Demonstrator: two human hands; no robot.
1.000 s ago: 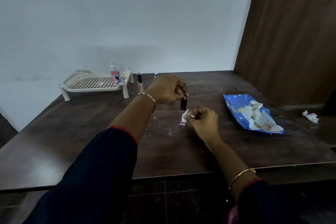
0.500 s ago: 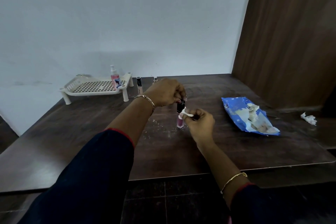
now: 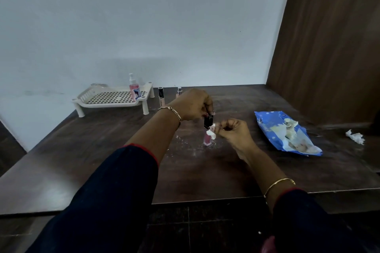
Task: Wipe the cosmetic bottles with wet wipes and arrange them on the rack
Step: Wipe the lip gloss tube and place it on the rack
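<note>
**A:** Where's your rack (image 3: 115, 99)?
**B:** Far left on the table (image 3: 82, 166), back against the wall (image 3: 144, 26). The spray bottle (image 3: 134, 90) stands on its right end.
**A:** And beside it?
**B:** The taller tube (image 3: 161, 96) stands on the table just right of the rack. The shorter tube (image 3: 179, 92) is right of that, behind your left hand (image 3: 193, 106).
**A:** Centre?
**B:** The small bottle (image 3: 207, 132) stands before you. Your left hand grips its top from above, and your right hand (image 3: 233, 132) pinches the wipe (image 3: 212, 132) against its right side.
**A:** Further right?
**B:** The wipes pack (image 3: 287, 133) lies there. The crumpled wipe (image 3: 355, 137) lies beyond it, near the wooden panel (image 3: 329, 47).
</note>
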